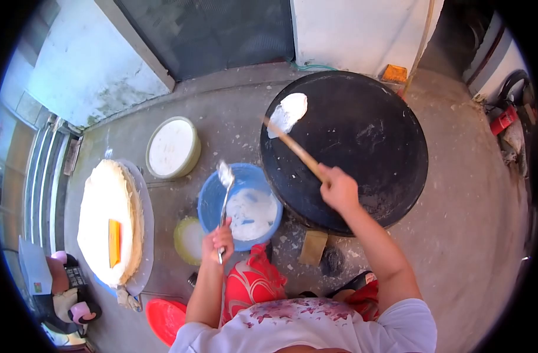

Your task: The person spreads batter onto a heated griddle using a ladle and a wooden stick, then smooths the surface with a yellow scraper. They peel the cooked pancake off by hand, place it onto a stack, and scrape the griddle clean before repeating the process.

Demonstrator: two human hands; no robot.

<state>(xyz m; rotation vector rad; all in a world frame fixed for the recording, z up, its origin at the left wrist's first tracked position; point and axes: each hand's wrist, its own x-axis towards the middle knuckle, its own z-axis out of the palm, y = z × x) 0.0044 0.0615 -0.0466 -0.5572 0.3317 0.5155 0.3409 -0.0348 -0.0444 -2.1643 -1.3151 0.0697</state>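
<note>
My left hand [219,243] is closed round the handle of a metal ladle [225,203]; its batter-coated bowl is raised over the far edge of a blue basin [206,197] holding white batter [254,215]. In my right hand [340,189] is a wooden stick [301,153], slanting up and left over a large round black griddle [363,129]. The stick's far tip is blurred and lies near a patch of white batter [292,109] on the griddle's upper left.
Left of the basin stand a tub of white liquid [172,147] and a small yellowish bowl [189,241]. Further left, an orange-yellow scraper [114,242] lies on a stack of flatbreads [101,206]. A red basin [165,320] is near my left elbow.
</note>
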